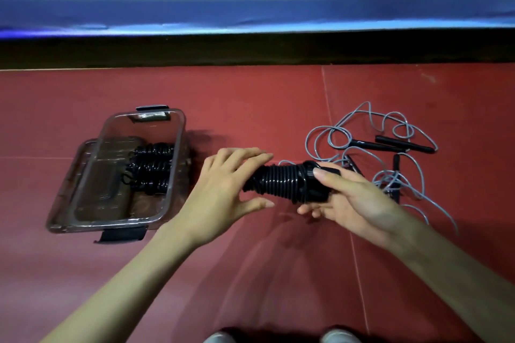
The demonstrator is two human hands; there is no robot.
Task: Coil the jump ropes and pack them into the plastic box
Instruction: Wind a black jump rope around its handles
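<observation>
Looking down from the head camera, you hold a black coiled rope [281,180] above the red floor [250,108], between the plastic box [178,147] and the loose grey ropes [390,142]. Your right hand [356,198] grasps the handle end of this bundle with thumb on top; your left hand [223,189] is spread, fingers resting over the other end, so it steadies more than it clenches. Inside the box some black coiled ropes [152,167] already lie at the far half. I judge the task is about halfway: this bundle looks ready to go in the box, and the grey ropes with black handles [404,145], well apart on your right, are not yet coiled.
</observation>
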